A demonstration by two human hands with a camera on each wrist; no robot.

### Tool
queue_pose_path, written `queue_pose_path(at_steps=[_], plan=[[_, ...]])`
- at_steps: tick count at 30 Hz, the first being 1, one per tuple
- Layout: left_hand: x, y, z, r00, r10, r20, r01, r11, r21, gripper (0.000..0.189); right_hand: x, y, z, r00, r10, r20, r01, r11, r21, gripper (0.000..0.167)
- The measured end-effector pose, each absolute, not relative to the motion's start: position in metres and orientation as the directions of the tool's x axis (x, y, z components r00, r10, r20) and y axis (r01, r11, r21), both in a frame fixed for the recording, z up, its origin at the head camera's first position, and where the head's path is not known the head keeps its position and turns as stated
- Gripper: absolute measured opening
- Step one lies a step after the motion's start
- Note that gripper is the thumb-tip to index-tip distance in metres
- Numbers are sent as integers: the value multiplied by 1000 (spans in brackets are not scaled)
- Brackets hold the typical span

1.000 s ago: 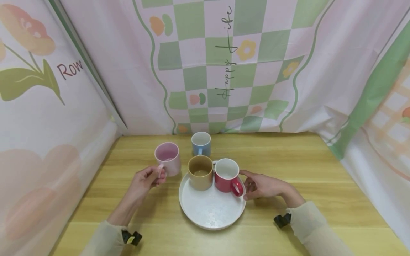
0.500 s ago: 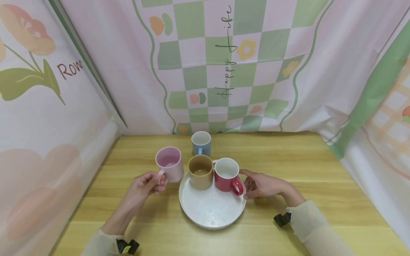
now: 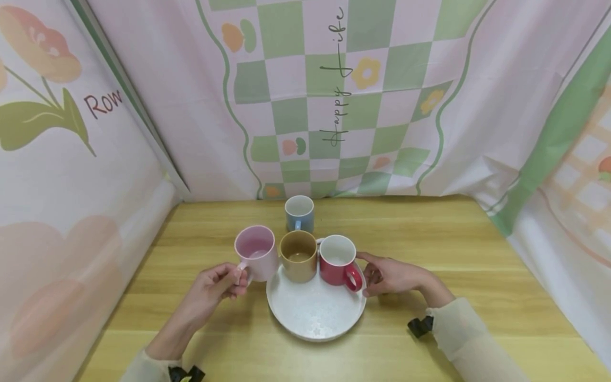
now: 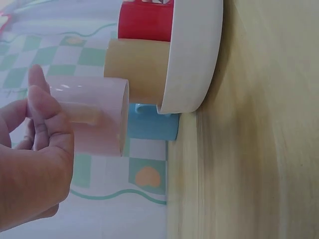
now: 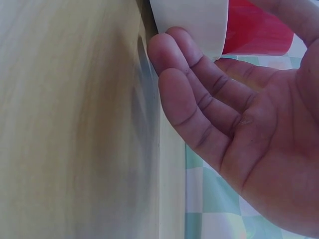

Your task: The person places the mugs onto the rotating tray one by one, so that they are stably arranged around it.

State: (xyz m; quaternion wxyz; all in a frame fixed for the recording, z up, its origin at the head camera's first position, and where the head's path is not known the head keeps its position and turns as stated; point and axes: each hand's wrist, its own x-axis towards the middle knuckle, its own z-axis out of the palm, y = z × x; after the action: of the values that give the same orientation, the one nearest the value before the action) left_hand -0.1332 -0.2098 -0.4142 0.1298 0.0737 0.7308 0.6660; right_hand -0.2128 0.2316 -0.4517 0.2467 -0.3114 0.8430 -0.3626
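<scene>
My left hand [image 3: 215, 289] pinches the handle of a pink mug [image 3: 264, 265], held upright just left of the tray. The left wrist view shows that the pink mug's base [image 4: 123, 117] is lifted above the table. A round white tray [image 3: 315, 318] carries a tan mug [image 3: 300, 268] and a red mug [image 3: 335, 273] toward its far side. At the tray's right edge rests my right hand [image 3: 393, 276], its fingers loosely bent, some fingertips touching or very near the tray wall [image 5: 194, 25]. The red mug's handle points toward that hand.
Behind the tan mug, a light blue mug [image 3: 303, 216] stands on the wooden table [image 3: 406, 350]. A patterned curtain [image 3: 391, 180] hangs along the table's back edge, with more cloth at both sides. Part of the tray's near half is bare.
My left hand has brought the pink mug toward me and slightly right, closer to the tan mug and the tray. My right hand, the tray and the other mugs stay where they were.
</scene>
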Motion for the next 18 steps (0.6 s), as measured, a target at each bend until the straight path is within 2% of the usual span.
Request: queue_pose_path(at_steps=[18], plan=[[-117, -209, -413, -910, 411, -47, -6, 102, 995, 37, -211, 231, -449, -685, -701, -197, -336, 544, -768, 92]])
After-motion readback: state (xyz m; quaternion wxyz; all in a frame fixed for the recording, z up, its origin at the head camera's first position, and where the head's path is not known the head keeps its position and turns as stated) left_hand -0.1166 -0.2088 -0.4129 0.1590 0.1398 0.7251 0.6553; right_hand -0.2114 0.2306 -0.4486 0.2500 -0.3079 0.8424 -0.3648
